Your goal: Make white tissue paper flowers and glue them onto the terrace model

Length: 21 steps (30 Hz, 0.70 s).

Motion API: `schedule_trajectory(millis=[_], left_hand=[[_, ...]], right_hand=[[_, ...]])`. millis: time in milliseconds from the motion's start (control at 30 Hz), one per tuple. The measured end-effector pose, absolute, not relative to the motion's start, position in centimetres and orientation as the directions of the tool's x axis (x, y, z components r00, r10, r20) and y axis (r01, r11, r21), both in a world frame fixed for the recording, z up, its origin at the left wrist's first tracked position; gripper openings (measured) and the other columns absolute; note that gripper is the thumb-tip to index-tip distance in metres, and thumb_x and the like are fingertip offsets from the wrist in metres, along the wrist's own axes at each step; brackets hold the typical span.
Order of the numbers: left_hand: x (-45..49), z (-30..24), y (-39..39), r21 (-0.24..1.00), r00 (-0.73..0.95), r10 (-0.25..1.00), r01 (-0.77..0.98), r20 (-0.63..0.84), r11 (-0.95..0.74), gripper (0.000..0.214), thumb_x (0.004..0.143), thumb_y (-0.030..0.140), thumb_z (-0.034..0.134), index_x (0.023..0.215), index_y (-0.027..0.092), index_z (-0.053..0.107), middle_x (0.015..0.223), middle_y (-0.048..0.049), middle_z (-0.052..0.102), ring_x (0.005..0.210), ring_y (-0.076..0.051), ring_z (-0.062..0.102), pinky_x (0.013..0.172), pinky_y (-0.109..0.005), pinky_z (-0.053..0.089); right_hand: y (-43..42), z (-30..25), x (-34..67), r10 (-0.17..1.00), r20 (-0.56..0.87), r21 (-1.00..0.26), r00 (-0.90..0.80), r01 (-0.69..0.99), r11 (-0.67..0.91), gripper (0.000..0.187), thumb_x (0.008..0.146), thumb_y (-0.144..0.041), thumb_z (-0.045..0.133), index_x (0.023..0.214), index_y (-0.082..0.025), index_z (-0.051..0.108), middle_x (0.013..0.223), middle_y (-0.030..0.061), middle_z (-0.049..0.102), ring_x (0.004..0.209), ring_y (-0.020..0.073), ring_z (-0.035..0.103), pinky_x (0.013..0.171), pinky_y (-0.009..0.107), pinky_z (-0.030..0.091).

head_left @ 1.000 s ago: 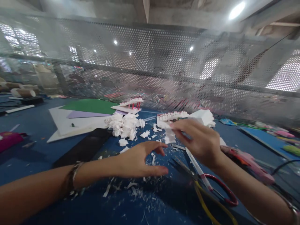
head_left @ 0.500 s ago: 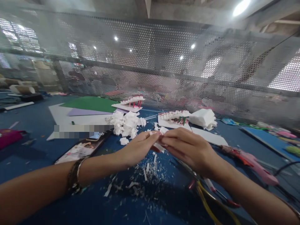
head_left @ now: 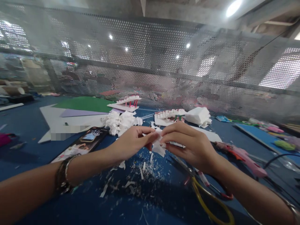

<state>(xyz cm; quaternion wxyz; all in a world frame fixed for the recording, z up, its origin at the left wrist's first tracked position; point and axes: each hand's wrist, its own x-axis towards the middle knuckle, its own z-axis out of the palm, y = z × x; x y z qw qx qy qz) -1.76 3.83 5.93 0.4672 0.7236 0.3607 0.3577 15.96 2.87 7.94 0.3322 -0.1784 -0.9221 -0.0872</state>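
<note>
Between my two hands is a small piece of thin white paper (head_left: 159, 148), crumpled and hanging down a little. My left hand (head_left: 134, 139) pinches its left side between thumb and fingers. From the right, my right hand (head_left: 191, 143) grips the other side with curled fingers. Just behind my left hand lies a heap of crumpled white paper (head_left: 120, 121). Beyond my right hand stands a small white model (head_left: 169, 115) with green posts, and farther left a similar white model (head_left: 126, 102) with red posts. Paper scraps (head_left: 142, 170) litter the table below my hands.
Yellow-handled scissors (head_left: 199, 190) lie beneath my right forearm, near a pink glue gun (head_left: 248, 161) with a cable. A phone (head_left: 85, 142) rests at left, before green and white sheets (head_left: 77, 103). Folded white tissue (head_left: 198, 116) and a blue board (head_left: 255, 137) sit right. A perforated metal screen (head_left: 150, 65) rises behind.
My fingers have drawn slightly apart, and more of the white paper now shows hanging between them. The whole view has shifted a little, with things appearing farther left.
</note>
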Motion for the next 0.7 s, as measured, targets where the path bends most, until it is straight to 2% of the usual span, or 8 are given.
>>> schedule_trajectory(millis=[200,367,467,567,700], left_hand=[[-1.89,5.55,4.05,0.953,0.514,0.837,0.111,0.188,-0.282,0.024,0.078,0.035,0.047,0.066,0.017,0.056,0.056,0.0049,0.047,0.055,-0.008,0.044,0.055,-0.019,0.032],[-1.71,5.54,3.87,0.963,0.51,0.84,0.079,0.184,-0.258,0.025,0.078,0.034,0.047,0.062,0.017,0.055,0.057,0.0041,0.046,0.055,-0.009,0.042,0.056,-0.02,0.034],[-1.63,5.54,3.74,0.973,0.502,0.848,0.053,0.169,-0.226,0.021,0.075,0.035,0.05,0.066,0.017,0.058,0.059,0.0037,0.048,0.058,-0.009,0.044,0.059,-0.021,0.035],[-1.67,5.6,3.64,0.965,0.501,0.849,0.093,0.167,-0.244,0.015,0.071,0.032,0.057,0.075,0.017,0.061,0.065,0.0029,0.053,0.06,-0.009,0.045,0.06,-0.02,0.034],[-1.73,5.76,3.58,0.948,0.489,0.858,0.168,0.158,-0.27,0.016,0.071,0.031,0.056,0.067,0.016,0.061,0.063,0.0018,0.054,0.062,-0.011,0.048,0.059,-0.021,0.035]], right_hand=[[3.22,7.6,15.6,0.411,0.664,-0.166,-0.624,0.413,0.895,0.006,0.078,-0.013,0.053,0.074,-0.012,0.057,0.082,0.0055,0.056,0.077,0.0094,0.053,0.07,0.023,0.043],[3.32,7.44,15.54,0.481,0.662,-0.251,-0.575,0.435,0.865,0.006,0.076,-0.012,0.053,0.071,-0.012,0.056,0.077,0.0037,0.055,0.07,0.0079,0.05,0.063,0.02,0.042],[3.25,7.44,15.32,0.517,0.665,-0.289,-0.539,0.452,0.844,0.006,0.075,-0.01,0.052,0.07,-0.013,0.055,0.074,0.0024,0.054,0.066,0.0073,0.048,0.058,0.02,0.04],[3.18,7.38,15.07,0.537,0.665,-0.301,-0.519,0.471,0.829,0.008,0.072,-0.008,0.05,0.069,-0.015,0.053,0.071,0.0005,0.054,0.064,0.0074,0.047,0.056,0.02,0.039],[3.1,7.22,15.0,0.576,0.636,-0.321,-0.513,0.502,0.803,0.008,0.071,-0.009,0.05,0.073,-0.015,0.054,0.07,0.0,0.055,0.062,0.0075,0.047,0.055,0.021,0.039]])
